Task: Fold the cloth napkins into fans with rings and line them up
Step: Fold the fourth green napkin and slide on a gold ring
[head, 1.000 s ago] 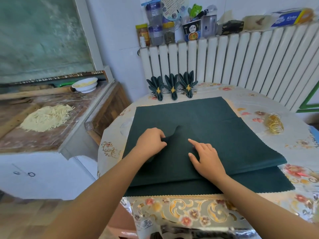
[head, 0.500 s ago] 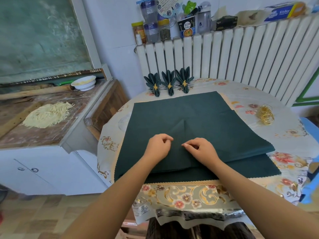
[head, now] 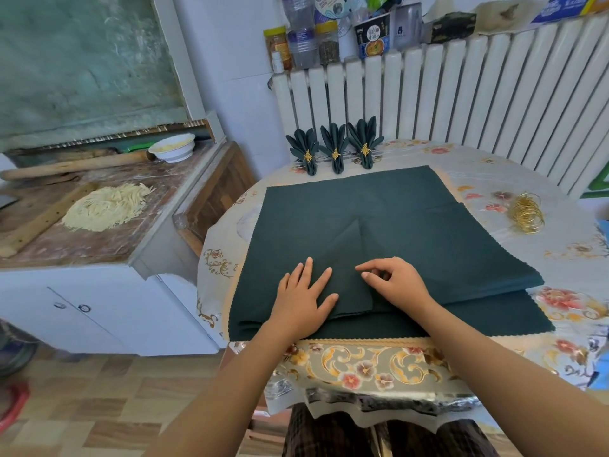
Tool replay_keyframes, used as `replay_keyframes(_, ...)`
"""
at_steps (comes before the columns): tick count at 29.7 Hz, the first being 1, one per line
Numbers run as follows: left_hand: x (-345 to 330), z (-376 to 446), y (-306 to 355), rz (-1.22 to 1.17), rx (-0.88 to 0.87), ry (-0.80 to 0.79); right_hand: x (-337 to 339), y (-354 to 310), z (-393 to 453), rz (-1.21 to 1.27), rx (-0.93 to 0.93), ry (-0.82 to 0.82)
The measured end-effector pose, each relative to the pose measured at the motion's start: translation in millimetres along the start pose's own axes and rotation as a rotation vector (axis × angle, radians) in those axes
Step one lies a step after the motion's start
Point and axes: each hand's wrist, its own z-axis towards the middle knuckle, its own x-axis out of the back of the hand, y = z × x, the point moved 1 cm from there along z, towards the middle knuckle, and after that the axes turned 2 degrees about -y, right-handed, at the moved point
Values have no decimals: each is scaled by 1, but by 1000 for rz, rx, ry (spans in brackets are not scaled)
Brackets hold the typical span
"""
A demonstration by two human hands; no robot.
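A stack of dark green cloth napkins (head: 405, 222) lies flat on the table. The top napkin has a folded flap near its front middle. My left hand (head: 304, 296) presses flat on that flap with straight, spread fingers. My right hand (head: 397, 282) rests beside it on the cloth, fingers loosely curled, index finger stretched toward the fold. Three finished napkin fans (head: 334, 148) with gold rings stand in a row at the table's far edge. A pile of loose gold rings (head: 526, 216) lies at the right.
The table (head: 379, 364) wears a floral cloth. A white radiator (head: 461, 103) behind it carries bottles and jars on top. A counter (head: 99, 239) at left holds shredded dough, a rolling pin and a white bowl (head: 172, 151).
My left hand has opened and spread flat on the folded flap. My right hand has loosened from its pinch and shifted slightly right. The camera view has moved closer.
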Motion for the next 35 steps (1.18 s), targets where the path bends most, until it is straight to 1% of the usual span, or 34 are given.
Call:
replay_keyframes(3, 0, 5, 3, 0, 37, -2, 1, -1, 0, 31, -23, 22)
replay_keyframes(12, -4, -1, 17, -4, 78, -26, -6, 5, 4, -126, 9, 11)
replay_keyframes(16, -4, -2, 22, 0, 96, -26, -7, 4, 2, -227, 48, -27)
replay_keyframes(20, -5, 2, 25, -13, 114, -15, -8, 2, 3, -302, 39, -77)
replay_keyframes(35, -8, 4, 12, -13, 62, 55, -8, 0, 4, -414, 34, -145)
